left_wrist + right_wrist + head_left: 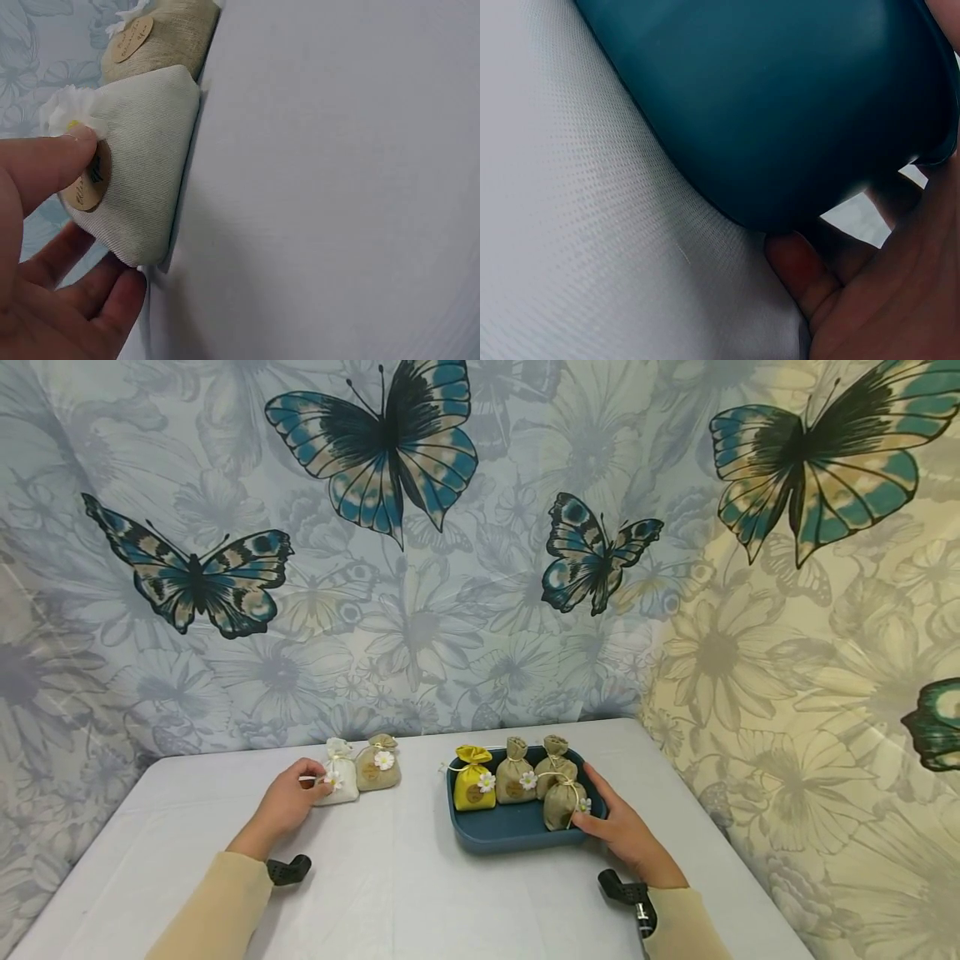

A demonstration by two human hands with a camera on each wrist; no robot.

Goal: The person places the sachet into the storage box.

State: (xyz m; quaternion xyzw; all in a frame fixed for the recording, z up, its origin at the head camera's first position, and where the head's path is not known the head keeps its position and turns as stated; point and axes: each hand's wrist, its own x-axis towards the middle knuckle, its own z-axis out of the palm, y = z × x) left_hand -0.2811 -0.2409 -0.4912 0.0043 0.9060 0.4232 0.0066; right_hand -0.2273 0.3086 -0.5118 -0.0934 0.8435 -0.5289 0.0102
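Observation:
My left hand (pixel 288 799) pinches the left side of a small white drawstring sachet (pixel 347 779) with a daisy at its neck. In the left wrist view the thumb (pixel 64 161) lies over the daisy and round paper tag, with fingers curled at the lower edge. Beside it leans a tan sachet (pixel 372 772), also with a daisy. My right hand (pixel 633 837) grips the right end of a blue tray (pixel 498 842), thumb at the front rim; the right wrist view has fingertips under the tray's corner (pixel 765 150). Inside stand a yellow sachet (pixel 467 781) and three tan sachets (pixel 513 777).
Both sachets on the left stand on a white-clothed table (pixel 390 893), near its back edge. Behind the table hangs a butterfly-printed cloth (pixel 420 635), which continues along the right side. Black wrist mounts (pixel 288 870) sit below each hand.

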